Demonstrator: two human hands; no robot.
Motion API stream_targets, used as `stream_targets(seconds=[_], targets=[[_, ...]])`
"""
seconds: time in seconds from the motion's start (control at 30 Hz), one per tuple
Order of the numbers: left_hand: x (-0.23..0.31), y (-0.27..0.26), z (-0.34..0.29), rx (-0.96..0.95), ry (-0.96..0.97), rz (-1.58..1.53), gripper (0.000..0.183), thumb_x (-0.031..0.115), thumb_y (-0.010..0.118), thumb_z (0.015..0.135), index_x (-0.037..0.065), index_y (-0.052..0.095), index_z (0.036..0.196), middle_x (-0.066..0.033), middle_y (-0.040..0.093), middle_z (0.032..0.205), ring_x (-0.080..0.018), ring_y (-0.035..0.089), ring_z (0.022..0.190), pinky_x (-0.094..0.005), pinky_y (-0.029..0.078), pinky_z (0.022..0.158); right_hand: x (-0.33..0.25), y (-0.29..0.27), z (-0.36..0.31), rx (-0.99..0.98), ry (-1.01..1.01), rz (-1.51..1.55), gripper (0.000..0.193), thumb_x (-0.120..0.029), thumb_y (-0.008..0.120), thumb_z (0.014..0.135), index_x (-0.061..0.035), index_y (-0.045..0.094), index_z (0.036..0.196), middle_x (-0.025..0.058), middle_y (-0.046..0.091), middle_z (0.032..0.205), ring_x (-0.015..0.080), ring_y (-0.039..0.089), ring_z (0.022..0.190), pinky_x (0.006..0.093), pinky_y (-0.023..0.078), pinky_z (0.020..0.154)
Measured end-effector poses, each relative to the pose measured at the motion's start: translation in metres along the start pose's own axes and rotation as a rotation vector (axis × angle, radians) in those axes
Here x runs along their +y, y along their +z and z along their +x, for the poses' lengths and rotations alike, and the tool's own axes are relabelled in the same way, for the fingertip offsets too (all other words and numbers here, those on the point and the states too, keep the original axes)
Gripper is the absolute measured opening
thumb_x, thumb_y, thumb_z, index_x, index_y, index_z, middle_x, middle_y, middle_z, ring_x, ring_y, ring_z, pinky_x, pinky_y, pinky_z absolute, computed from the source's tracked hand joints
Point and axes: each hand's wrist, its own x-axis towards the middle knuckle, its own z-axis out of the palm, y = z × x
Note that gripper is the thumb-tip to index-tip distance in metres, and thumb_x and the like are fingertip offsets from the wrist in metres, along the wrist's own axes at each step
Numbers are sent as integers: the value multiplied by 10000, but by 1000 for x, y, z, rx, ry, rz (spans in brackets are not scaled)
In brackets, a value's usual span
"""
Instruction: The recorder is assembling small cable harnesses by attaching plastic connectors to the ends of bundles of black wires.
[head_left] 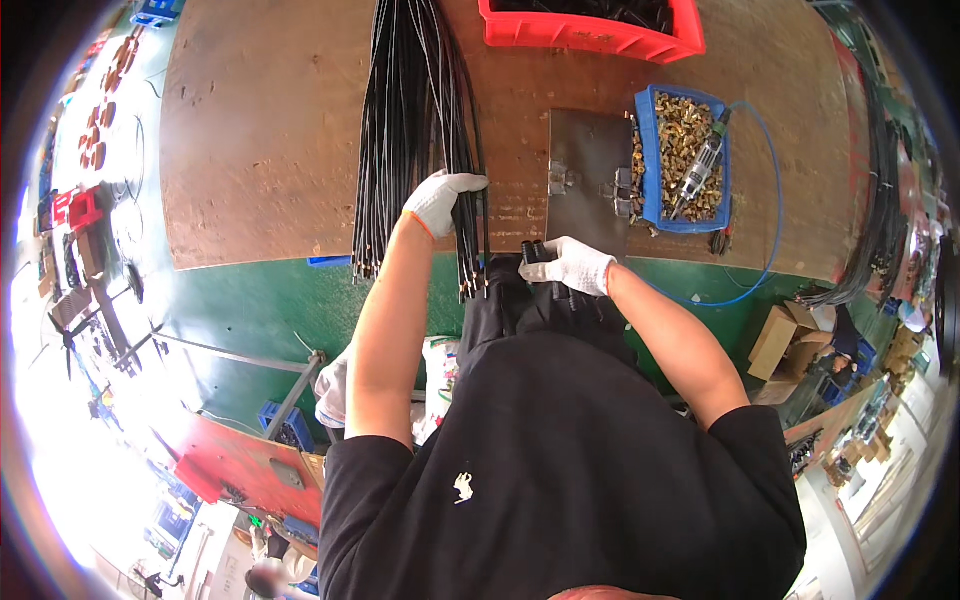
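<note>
A long bundle of thin black cables (405, 110) hangs over the table's front edge, with small metal tips at the lower ends. My left hand (437, 203), in a white glove with an orange cuff, is closed around cables on the right part of the bundle, its thumb lying across them. To the right, my right hand (570, 267), also gloved in white, pinches a few short black tube-like pieces (533, 252) in front of the table edge. Its lower fingers are partly hidden.
Beyond my right hand lies a dark metal plate (590, 185) with small fittings. Beside it, a blue bin (650, 190) holds brass-coloured parts, with a pneumatic tool (700, 170) on a blue hose on top. A red bin (590, 32) of black pieces stands at the back.
</note>
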Motion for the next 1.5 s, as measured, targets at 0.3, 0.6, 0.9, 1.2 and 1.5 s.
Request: stream_targets(seconds=[0.3, 0.6, 0.9, 1.2, 1.5], targets=[[-17, 6, 17, -57, 133, -4, 186, 140, 704, 918, -39, 749, 941, -76, 688, 756, -155, 643, 641, -270, 525, 627, -28, 7, -36, -40, 187, -220, 448, -450, 862, 875, -85, 777, 1121, 1, 725, 942, 107, 613, 854, 324, 509, 804], [-25, 25, 16, 40, 198, -20, 185, 146, 698, 922, -34, 739, 917, -77, 680, 752, -155, 645, 645, -279, 527, 634, -12, -3, -57, -76, 206, -274, 338, -371, 848, 895, -71, 769, 1030, -10, 710, 890, 87, 586, 805, 299, 495, 747], [-29, 28, 27, 60, 190, -31, 151, 117, 700, 925, -32, 712, 942, -92, 704, 826, -166, 660, 678, -302, 558, 658, 0, -1, -61, -70, 170, -246, 326, -382, 855, 889, -86, 764, 993, -33, 663, 847, 76, 560, 782, 302, 479, 717], [-29, 24, 26, 67, 193, -45, 118, 88, 707, 913, -26, 700, 942, -97, 708, 839, -171, 655, 670, -313, 561, 638, 19, -4, -62, -47, 160, -11, 291, -359, 865, 894, -107, 768, 1003, -44, 698, 887, 62, 585, 812, 286, 490, 709], [-26, 30, 23, 66, 216, -22, 151, 100, 762, 874, -11, 697, 954, -85, 699, 808, -177, 656, 660, -312, 548, 640, 1, -6, -41, 32, 184, 0, 325, -350, 856, 899, -74, 767, 1044, 5, 739, 943, 100, 627, 868, 293, 506, 782]])
